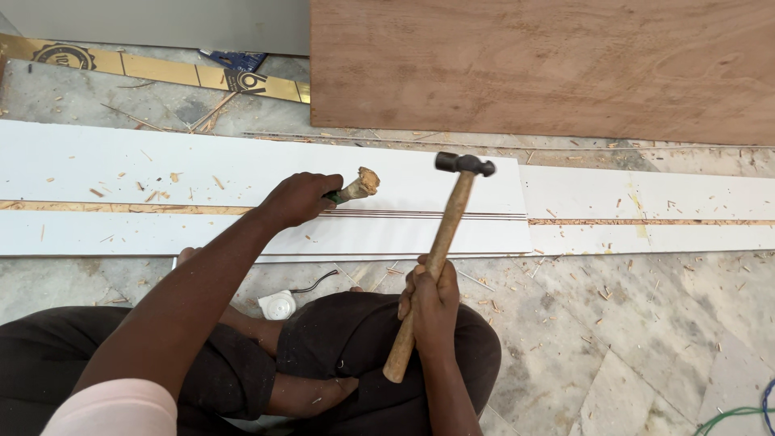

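My left hand [297, 199] grips a chisel [357, 186] whose frayed wooden handle end points up and right; its blade is hidden under the hand, over the groove in the white board [404, 230]. My right hand [430, 300] holds a hammer [442, 234] by its wooden shaft, the dark metal head raised a little to the right of the chisel's handle end. The white board lies across the floor in front of my crossed legs, with a long brown groove running along its length.
A large brown plywood sheet [541, 64] lies beyond the board. A second white board [646, 214] continues to the right. A small white round object with a wire [279, 304] sits by my knee. Wood chips litter the stone floor [630, 339]. A gold-patterned strip [161, 69] lies at the far left.
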